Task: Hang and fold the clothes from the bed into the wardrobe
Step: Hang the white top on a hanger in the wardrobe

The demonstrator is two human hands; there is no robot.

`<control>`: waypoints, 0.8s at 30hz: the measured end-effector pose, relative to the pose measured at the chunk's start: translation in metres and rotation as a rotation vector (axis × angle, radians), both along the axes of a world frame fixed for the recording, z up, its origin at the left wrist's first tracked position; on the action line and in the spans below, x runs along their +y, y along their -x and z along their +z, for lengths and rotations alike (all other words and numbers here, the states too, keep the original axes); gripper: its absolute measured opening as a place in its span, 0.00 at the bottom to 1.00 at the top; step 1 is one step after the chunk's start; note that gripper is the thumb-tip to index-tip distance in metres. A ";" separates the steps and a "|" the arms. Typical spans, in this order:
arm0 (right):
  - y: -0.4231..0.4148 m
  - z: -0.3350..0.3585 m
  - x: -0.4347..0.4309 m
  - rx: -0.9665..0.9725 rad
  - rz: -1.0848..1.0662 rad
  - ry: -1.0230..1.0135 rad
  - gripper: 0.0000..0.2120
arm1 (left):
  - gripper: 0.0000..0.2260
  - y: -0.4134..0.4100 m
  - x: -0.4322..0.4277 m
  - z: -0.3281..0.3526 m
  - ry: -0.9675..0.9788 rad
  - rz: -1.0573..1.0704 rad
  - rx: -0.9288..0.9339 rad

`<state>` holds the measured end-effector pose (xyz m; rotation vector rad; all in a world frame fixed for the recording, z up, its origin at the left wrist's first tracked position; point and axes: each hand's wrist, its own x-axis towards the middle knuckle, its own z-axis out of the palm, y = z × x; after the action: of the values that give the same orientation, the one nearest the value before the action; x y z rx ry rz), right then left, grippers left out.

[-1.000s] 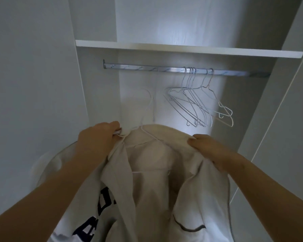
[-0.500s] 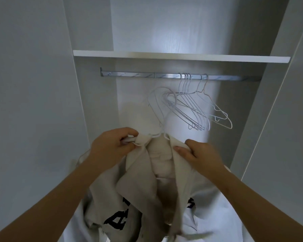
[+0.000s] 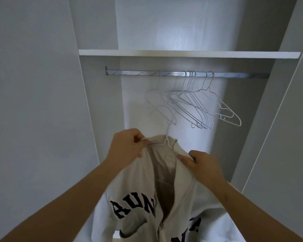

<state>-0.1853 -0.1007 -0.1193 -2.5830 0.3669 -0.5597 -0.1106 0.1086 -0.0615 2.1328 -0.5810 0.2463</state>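
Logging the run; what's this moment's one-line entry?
step: hanging | hands: left hand, right hand grip jacket | hanger: inside collar | rail: not yet hooked

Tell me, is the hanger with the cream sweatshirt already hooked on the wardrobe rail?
No, the white hanger's hook is in the air below the metal rail, while both hands hold the sweatshirt at its shoulders.

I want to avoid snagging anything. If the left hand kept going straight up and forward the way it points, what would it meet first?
Probably the nearest empty hanger under the rail, just above the left hand; depth is unclear.
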 end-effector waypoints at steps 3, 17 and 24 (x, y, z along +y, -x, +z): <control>0.000 0.006 -0.006 -0.051 -0.032 -0.098 0.24 | 0.06 0.014 -0.012 -0.016 0.231 -0.283 0.285; 0.015 0.011 -0.030 -0.047 -0.057 -0.694 0.21 | 0.06 -0.040 -0.042 -0.041 -0.203 -0.188 -0.199; -0.019 0.010 0.008 0.078 -0.016 -1.044 0.17 | 0.11 -0.052 -0.038 -0.053 -0.042 0.061 -0.237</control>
<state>-0.1663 -0.0923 -0.1094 -1.5912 0.5268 -0.1727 -0.0589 0.0704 -0.1146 2.1798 -0.6621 0.5311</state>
